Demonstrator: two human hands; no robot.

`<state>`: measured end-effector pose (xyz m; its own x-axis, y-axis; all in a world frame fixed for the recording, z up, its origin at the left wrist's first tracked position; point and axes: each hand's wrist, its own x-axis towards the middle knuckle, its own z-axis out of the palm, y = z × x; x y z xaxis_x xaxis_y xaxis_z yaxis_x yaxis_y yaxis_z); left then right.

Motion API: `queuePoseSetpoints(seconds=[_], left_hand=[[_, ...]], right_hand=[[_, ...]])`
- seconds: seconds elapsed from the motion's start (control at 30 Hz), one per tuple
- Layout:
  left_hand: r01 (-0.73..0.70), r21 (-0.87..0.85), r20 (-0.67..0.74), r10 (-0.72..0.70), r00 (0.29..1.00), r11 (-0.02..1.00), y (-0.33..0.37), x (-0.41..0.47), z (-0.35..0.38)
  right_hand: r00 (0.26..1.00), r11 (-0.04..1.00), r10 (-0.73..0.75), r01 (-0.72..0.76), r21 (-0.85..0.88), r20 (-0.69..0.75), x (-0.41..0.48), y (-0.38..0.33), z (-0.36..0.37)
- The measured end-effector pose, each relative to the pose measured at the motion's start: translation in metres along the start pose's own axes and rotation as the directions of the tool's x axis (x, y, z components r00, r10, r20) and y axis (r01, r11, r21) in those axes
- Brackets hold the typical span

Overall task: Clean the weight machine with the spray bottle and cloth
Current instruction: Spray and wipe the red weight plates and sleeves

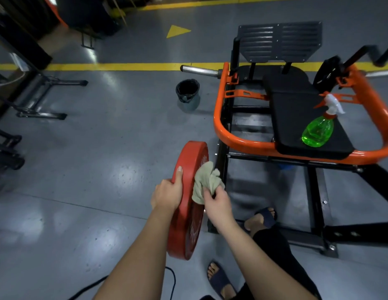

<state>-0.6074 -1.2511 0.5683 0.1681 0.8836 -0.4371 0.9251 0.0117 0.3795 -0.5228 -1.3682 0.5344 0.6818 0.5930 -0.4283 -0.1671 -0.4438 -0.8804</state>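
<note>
A red weight plate (186,213) stands on edge on the floor in front of me. My left hand (168,192) grips its rim from the left, thumb laid along the edge. In my right hand (218,203) a crumpled beige cloth (205,181) is bunched and pressed against the plate's right face. The green spray bottle (318,131) with a white and orange trigger head lies on the black seat pad (297,113) of the orange and black weight machine (220,118), to the right and apart from both hands.
A small bin with a black liner (187,94) stands on the grey floor left of the machine. Black rack legs (37,98) sit at the far left. A black cable (171,284) runs by my feet in dark sandals (220,280). A yellow floor line (123,66) crosses behind.
</note>
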Motion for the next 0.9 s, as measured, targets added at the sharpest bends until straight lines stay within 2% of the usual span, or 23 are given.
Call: queuePoseSetpoints(seconds=[0.1,0.2,0.27,0.37,0.43,0.53,0.6,0.67,0.73,0.8,0.9], left_hand=[[0.036,-0.01,-0.018,-0.037,0.999,0.999,0.014,0.009,0.001],[0.056,0.006,-0.005,-0.056,0.998,0.998,0.024,0.019,-0.001],[0.064,0.005,0.037,-0.065,0.997,0.998,0.033,0.029,-0.004],[0.061,0.079,0.083,-0.068,0.994,0.995,0.047,0.045,-0.008],[0.06,0.142,0.066,-0.07,0.995,0.988,0.058,0.053,-0.009],[0.003,0.214,0.001,-0.003,1.0,0.977,0.07,0.057,-0.011],[-0.069,0.221,-0.016,0.074,0.997,0.973,0.069,0.052,-0.009],[-0.121,0.19,-0.023,0.128,0.992,0.974,0.056,0.042,-0.01],[-0.145,0.158,-0.049,0.155,0.987,0.977,0.032,0.027,-0.008],[-0.121,0.097,-0.059,0.127,0.99,0.988,0.007,0.01,-0.002],[0.016,-0.121,-0.028,-0.02,0.999,0.992,-0.014,-0.012,0.015]], right_hand=[[0.999,1.0,0.011,-0.011,-0.009,0.049,0.005,-0.013,0.0],[0.989,0.973,0.099,-0.073,-0.217,0.113,-0.003,0.008,0.0],[0.97,0.918,0.142,-0.055,-0.393,0.195,-0.014,0.024,0.0],[0.949,0.883,0.146,0.002,-0.469,0.278,-0.025,0.028,-0.005],[0.941,0.853,0.111,0.074,-0.516,0.319,-0.024,0.021,-0.014],[0.95,0.877,0.064,0.093,-0.472,0.304,-0.021,0.008,-0.026],[0.978,0.941,-0.002,0.073,-0.33,0.209,-0.019,0.001,-0.029],[0.988,0.967,-0.085,0.112,-0.227,0.125,-0.014,-0.001,-0.026],[0.981,0.946,-0.119,0.16,-0.283,0.154,-0.01,0.001,-0.017],[0.981,0.915,-0.024,0.1,-0.391,0.194,-0.01,0.005,-0.004],[0.981,0.89,0.07,0.02,-0.455,0.18,-0.012,0.005,0.008]])
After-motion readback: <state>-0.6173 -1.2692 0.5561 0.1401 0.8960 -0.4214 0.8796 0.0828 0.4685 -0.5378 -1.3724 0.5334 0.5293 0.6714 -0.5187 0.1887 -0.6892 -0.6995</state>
